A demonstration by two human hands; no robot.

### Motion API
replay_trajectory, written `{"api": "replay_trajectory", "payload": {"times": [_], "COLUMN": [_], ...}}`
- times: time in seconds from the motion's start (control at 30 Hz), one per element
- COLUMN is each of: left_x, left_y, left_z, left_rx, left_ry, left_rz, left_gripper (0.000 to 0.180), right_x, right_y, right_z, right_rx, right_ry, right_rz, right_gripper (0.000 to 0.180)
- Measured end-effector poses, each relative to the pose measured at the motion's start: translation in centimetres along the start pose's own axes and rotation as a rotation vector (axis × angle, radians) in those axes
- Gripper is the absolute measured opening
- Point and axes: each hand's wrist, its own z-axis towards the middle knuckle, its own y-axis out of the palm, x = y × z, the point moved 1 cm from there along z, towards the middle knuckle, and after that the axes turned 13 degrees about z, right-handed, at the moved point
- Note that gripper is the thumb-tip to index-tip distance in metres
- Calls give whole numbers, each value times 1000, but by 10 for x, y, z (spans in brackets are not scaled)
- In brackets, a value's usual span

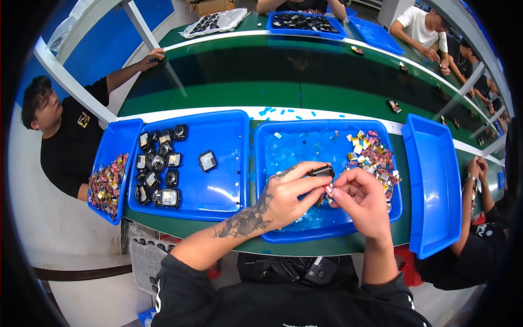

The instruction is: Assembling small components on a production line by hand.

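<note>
A yellow emblem [83, 119] marks the black shirt [65, 155] past the table's [338, 246] left edge; white lettering [485, 230], too small to read surely, marks another shirt [457, 267] past its near right corner.

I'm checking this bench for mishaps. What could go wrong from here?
The black housing in the left hand could drop if that grip loosens. The small reddish part at the right hand might slip and get lost among the nearby loose pile of small pieces.
</note>
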Motion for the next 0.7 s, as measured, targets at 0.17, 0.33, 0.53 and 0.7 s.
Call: {"api": "replay_trajectory", "payload": {"times": [0.17, 0.33, 0.53, 0.7], "left_x": [-3, -14, -17, -10], "left_y": [-2, -4, -1, 0], "left_z": [1, 2, 2, 3], "left_rx": [-36, -298, -467, -302], "left_ry": [32, -335, -728, -523], "left_rz": [-1, -398, -683, -581], "left_gripper": [21, 16, 16, 29], "right_x": [0, 3, 6, 18], "right_y": [-7, -10, 3, 12], "right_z": [5, 3, 1, 5], "right_rx": [-82, -74, 44, 195], "right_ry": [4, 30, -61, -246], "right_rz": [-64, 30, -59, -124], "right_gripper": [11, 11, 13, 18]}}
